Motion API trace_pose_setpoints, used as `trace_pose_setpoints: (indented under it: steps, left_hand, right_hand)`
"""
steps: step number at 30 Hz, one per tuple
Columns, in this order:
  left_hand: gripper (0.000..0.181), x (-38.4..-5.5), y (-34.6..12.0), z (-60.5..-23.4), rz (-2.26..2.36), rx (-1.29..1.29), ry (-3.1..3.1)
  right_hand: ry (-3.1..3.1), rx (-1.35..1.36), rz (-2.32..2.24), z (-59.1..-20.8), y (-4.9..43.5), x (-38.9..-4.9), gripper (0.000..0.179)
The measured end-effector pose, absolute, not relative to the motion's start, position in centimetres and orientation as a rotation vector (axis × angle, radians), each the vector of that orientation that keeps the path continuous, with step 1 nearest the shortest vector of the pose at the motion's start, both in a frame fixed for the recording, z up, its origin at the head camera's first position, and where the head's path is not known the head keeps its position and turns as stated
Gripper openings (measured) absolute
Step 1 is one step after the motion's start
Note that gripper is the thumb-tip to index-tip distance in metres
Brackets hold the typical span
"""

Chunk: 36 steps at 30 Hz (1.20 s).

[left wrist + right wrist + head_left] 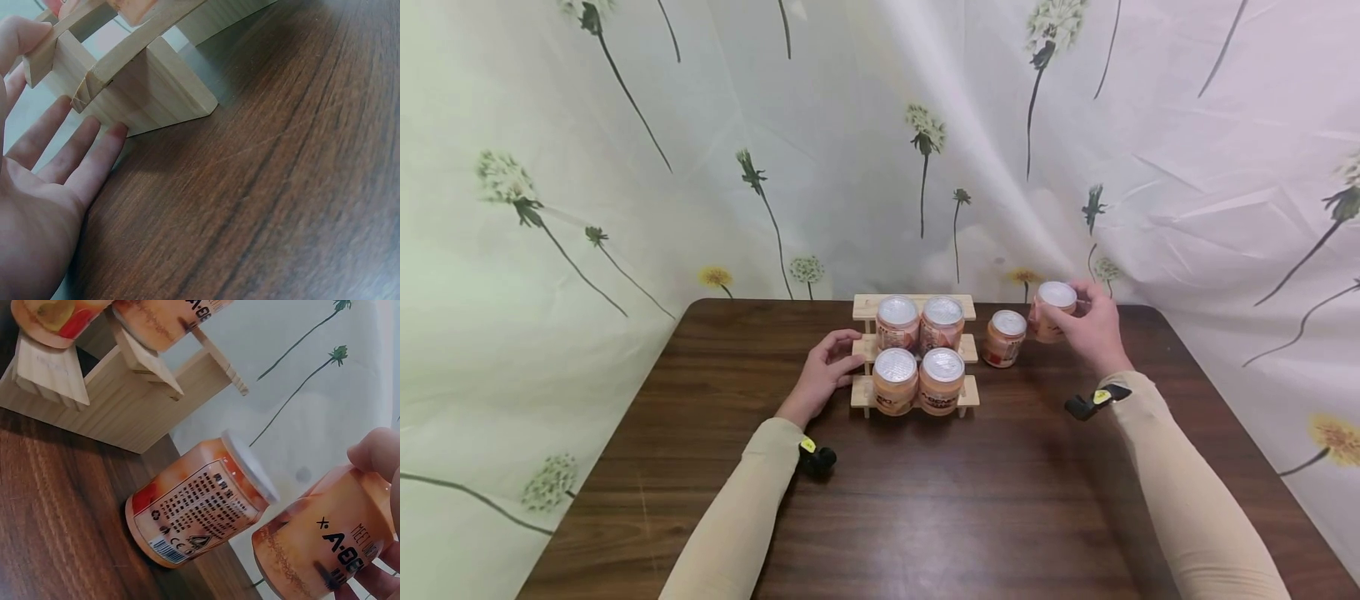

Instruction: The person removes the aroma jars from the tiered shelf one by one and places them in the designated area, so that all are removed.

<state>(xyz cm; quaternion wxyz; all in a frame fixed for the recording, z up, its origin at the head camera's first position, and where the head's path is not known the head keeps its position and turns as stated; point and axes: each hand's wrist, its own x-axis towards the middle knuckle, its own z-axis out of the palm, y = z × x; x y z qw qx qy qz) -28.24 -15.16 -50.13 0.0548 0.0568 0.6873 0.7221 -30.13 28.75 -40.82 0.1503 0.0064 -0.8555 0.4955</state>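
Rack (pixel 125 415) of stepped wood, left hand (pixel 820 373) holding its edge, right hand (pixel 1094 332) gripping cylindrical jar (pixel 315 537)

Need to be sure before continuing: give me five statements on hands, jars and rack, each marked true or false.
1. The right hand holds a jar. True.
2. The left hand grips a jar. False: the left hand touches the rack.
3. Four jars stand on the rack. True.
4. An upright jar stands on the table beside the rack. True.
5. The top tier bears jars. False: only the lower two tiers do.
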Motion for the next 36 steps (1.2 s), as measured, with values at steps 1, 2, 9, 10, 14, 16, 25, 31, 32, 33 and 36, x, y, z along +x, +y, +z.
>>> trace_pose_setpoints:
  steps: [1, 2, 9, 10, 14, 16, 25, 31, 32, 33, 36]
  left_hand:
    - [0.043, -28.2, -15.2, -50.1, 2.194, 0.173, 2.086]
    - [0.043, -28.2, -15.2, -50.2, 2.194, 0.173, 2.086]
    - [0.043, -28.3, -15.2, -50.3, 2.182, 0.177, 2.096]
    - [0.043, -28.3, -15.2, -50.3, 2.182, 0.178, 2.095]
    - [0.043, -28.2, -15.2, -50.1, 2.192, 0.178, 2.084]
    - [0.043, -28.1, -15.2, -50.0, 2.187, 0.171, 2.088]
    - [0.043, -28.0, -15.2, -49.8, 2.164, 0.164, 2.106]
    - [0.042, -28.0, -15.2, -49.9, 2.159, 0.160, 2.116]
    - [0.042, -28.0, -15.2, -49.9, 2.161, 0.160, 2.115]
    - [0.042, -28.0, -15.2, -49.9, 2.164, 0.161, 2.114]
    - [0.042, -28.0, -15.2, -49.8, 2.171, 0.161, 2.107]
  right_hand:
    - [-2.460, 0.022, 1.415, -41.0, 28.8, -30.2, 0.064]
    - [-2.462, 0.026, 1.407, -41.1, 28.8, -30.2, 0.063]
    - [-2.503, 0.026, 1.361, -42.8, 29.0, -30.0, 0.064]
    - [-2.509, 0.017, 1.363, -43.1, 29.0, -30.0, 0.065]
    - [-2.522, -0.009, 1.387, -44.1, 29.2, -30.0, 0.068]
    - [-2.527, -0.023, 1.388, -44.6, 29.3, -30.0, 0.067]
    - [-2.558, -0.041, 1.351, -45.6, 29.4, -29.8, 0.068]
    - [-2.565, -0.055, 1.386, -45.8, 29.6, -29.7, 0.070]
    - [-2.564, -0.054, 1.394, -45.9, 29.6, -29.7, 0.070]
    - [-2.567, -0.050, 1.396, -45.9, 29.6, -29.7, 0.070]
    - [-2.569, -0.036, 1.407, -45.9, 29.8, -29.9, 0.069]
